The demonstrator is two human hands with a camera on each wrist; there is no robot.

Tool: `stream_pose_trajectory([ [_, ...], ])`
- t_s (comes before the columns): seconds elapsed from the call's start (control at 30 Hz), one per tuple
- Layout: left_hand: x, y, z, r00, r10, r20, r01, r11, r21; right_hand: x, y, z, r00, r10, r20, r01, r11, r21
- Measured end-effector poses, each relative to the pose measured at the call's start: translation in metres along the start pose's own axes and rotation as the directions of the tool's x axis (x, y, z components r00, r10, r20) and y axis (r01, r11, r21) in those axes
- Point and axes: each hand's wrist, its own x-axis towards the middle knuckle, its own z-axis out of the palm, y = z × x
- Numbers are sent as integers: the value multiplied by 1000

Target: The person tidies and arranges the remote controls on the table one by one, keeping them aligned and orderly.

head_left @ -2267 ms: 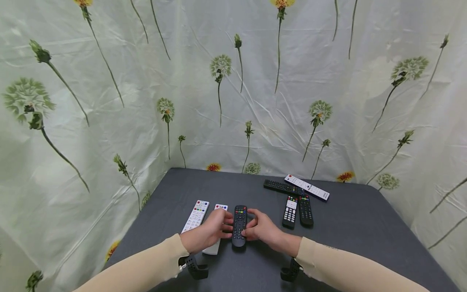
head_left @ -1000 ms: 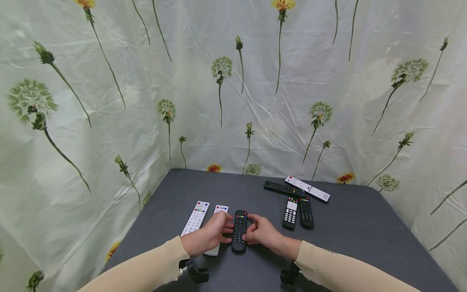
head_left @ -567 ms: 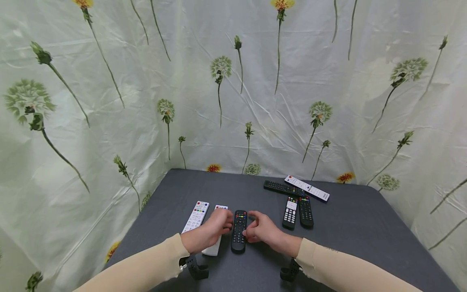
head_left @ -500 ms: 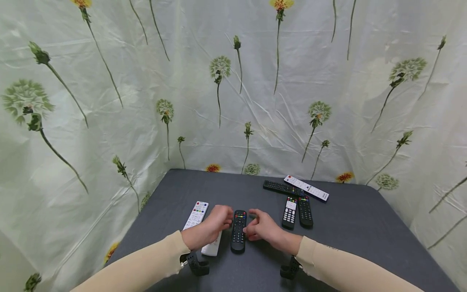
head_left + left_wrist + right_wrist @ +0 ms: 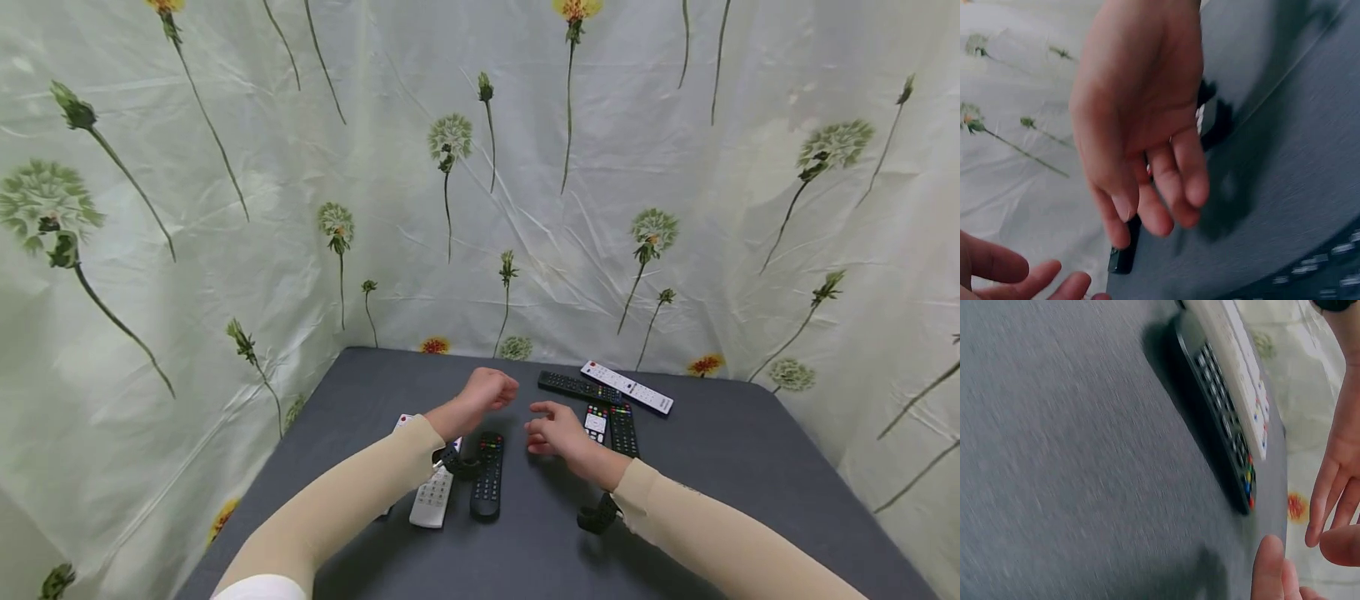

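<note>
My left hand (image 5: 486,392) hangs in the air beyond the front remotes, its fingers loosely bent and holding nothing, as the left wrist view also shows. My right hand (image 5: 558,432) hovers right of the black remote control (image 5: 487,483), fingers relaxed and empty. That black remote lies lengthwise on the table, coloured buttons at its far end. Left of it lies a white remote control (image 5: 432,500), partly covered by my left wrist. A second white remote control (image 5: 402,421) is mostly hidden behind my left forearm. In the right wrist view the black remote (image 5: 1222,419) lies alongside the white ones.
At the back right lie a long black remote (image 5: 573,386), a white remote (image 5: 628,388), a black remote with white buttons (image 5: 596,422) and another black remote (image 5: 624,429). The dark grey table (image 5: 720,475) ends at a flower-printed curtain (image 5: 405,167).
Both hands have come away from the black remote. My left hand has risen forward and to the right; my right hand has shifted right and slightly forward. The black remote stays on the table.
</note>
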Motion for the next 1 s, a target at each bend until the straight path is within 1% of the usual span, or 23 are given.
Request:
stream_pose_trajectory([
  [0.07,14,1,8,1000,27,-13,-26,998,65,3,1,-7,1000,17,-26,-17,1000,10],
  [0.13,28,2,18,997,74,-34,-68,985,158,7,2,-13,998,25,-58,-24,999,25],
  [0.23,43,3,31,988,147,-49,-125,942,312,13,3,-22,995,36,-93,-31,998,56],
  [0.27,48,2,35,985,166,-52,-136,923,360,15,4,-25,994,40,-103,-34,997,64],
  [0.33,54,0,42,982,185,-38,-152,892,427,19,5,-29,991,53,-123,-43,996,84],
  [0.4,59,-3,47,981,195,-22,-161,862,480,22,6,-31,989,63,-131,-50,994,98],
  [0.47,63,-5,52,981,195,-1,-168,850,499,24,8,-33,988,74,-139,-58,992,115],
  [0.5,65,-6,55,982,190,17,-173,848,500,25,9,-34,987,75,-141,-58,990,125],
  [0.63,70,-11,63,977,173,120,-211,816,538,26,14,-35,985,84,-154,-60,986,153],
  [0.7,72,-13,67,970,163,182,-239,789,567,26,15,-35,982,89,-166,-62,985,160],
  [0.73,73,-13,68,966,160,205,-252,769,588,26,16,-35,982,88,-170,-60,985,162],
  [0.8,75,-12,70,963,147,228,-260,736,625,27,16,-36,982,84,-172,-55,985,164],
  [0.9,77,-12,71,966,116,229,-247,666,703,29,17,-35,984,75,-164,-47,985,169],
  [0.93,78,-12,71,968,107,227,-241,638,731,29,17,-36,984,74,-161,-46,984,171],
  [1.0,80,-14,72,971,85,224,-230,594,771,29,17,-36,985,77,-158,-49,983,175],
])
